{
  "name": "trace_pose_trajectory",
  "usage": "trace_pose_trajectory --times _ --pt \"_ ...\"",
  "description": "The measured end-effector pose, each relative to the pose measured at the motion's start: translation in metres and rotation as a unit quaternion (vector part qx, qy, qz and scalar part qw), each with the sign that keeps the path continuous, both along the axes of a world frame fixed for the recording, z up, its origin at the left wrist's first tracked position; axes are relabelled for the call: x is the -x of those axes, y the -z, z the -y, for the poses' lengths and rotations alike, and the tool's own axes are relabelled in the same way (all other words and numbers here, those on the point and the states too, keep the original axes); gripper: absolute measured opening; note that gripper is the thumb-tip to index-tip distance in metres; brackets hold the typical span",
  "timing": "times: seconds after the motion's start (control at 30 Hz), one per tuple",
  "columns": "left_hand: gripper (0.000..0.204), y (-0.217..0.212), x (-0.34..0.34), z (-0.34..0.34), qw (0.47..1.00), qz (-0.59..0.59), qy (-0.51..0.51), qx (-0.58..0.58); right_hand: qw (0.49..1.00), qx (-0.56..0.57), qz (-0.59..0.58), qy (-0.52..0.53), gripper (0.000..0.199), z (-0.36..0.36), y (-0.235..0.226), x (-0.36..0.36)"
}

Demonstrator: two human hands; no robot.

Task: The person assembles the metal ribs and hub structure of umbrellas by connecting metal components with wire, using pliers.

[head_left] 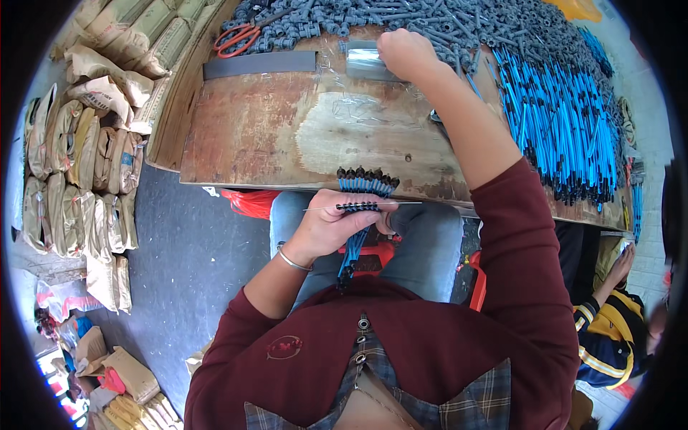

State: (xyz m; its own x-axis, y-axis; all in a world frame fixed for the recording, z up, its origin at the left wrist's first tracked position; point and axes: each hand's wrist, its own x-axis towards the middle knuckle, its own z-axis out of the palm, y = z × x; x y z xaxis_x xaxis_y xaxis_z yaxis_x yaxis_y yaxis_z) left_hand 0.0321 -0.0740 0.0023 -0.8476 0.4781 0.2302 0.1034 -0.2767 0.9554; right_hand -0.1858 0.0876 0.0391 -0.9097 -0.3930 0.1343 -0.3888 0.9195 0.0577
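Note:
My left hand [333,226], closed, grips a bundle of thin blue tubes [352,252] with black ends, above my lap near the table's front edge. A thin metal rod [319,208] lies crosswise at the same hand, with a row of small black pieces [356,207] along its middle. Stretched out to the far side of the table, my right hand [407,54] has its fingers curled down at a shiny, clear flat packet or tray [365,64]. Its fingertips are hidden, so what they hold cannot be made out.
A wooden table [244,136] carries a heap of grey plastic fittings [322,16], orange-handled scissors [236,39], a dark flat strip [259,65] and a pile of blue tubes [559,122]. Brown paper sacks [79,172] stand at left. Another person [609,330] sits at right.

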Motion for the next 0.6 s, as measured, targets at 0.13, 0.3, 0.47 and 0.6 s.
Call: trace_pose_trajectory --times 0.13,0.3,0.47,0.6 --pt "0.022 -0.002 0.000 -0.001 1.000 -0.005 0.004 0.005 0.998 0.005 -0.055 -0.009 0.012 0.001 0.009 0.002" --pt "0.023 -0.003 -0.007 -0.008 1.000 -0.027 -0.007 0.007 0.979 0.054 -0.195 -0.022 0.010 -0.012 0.007 -0.008" --pt "0.023 -0.001 -0.011 -0.013 0.999 -0.023 -0.021 0.027 0.902 0.393 -0.163 -0.068 0.011 -0.038 -0.029 -0.077" --pt "0.023 0.003 -0.012 -0.010 0.998 -0.015 -0.045 0.039 0.813 0.559 0.145 -0.076 0.010 -0.052 -0.066 -0.176"
